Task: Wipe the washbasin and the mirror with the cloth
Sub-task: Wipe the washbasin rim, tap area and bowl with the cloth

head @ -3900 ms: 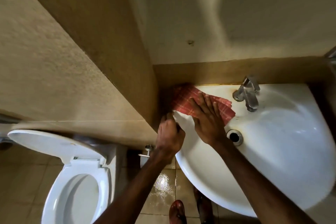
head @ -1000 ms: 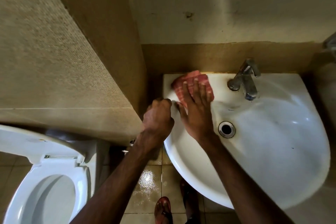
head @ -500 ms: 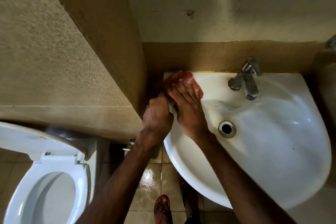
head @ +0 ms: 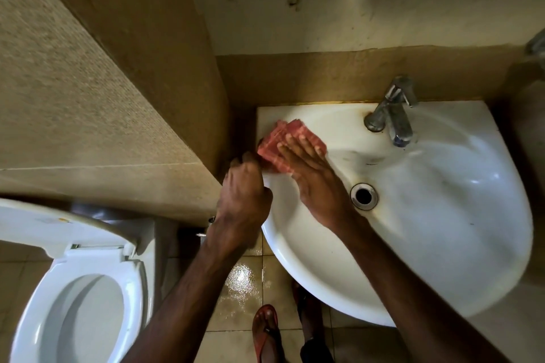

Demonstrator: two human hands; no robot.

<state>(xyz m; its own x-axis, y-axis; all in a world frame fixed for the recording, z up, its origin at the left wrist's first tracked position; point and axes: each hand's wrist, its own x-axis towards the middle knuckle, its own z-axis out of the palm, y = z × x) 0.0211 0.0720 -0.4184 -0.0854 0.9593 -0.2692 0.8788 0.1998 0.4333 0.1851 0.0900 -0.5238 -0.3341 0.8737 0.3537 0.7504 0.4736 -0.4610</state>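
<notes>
Cloth (head: 295, 128), folded red check, on washbasin (head: 457, 230) ledge well left of tap (head: 393, 118). Right grip (head: 315, 183) flat on it, fingers straight, pressing. Left grip (head: 244, 197) further left of tap, curled over rim, bracing. Likely next sweep: rightward toward tap, right grip nearer.

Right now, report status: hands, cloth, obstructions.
Right hand flat, pressing red checked cloth on white ceramic washbasin, far left corner. Left hand grips the rim. Chrome tap apart from cloth.
</notes>
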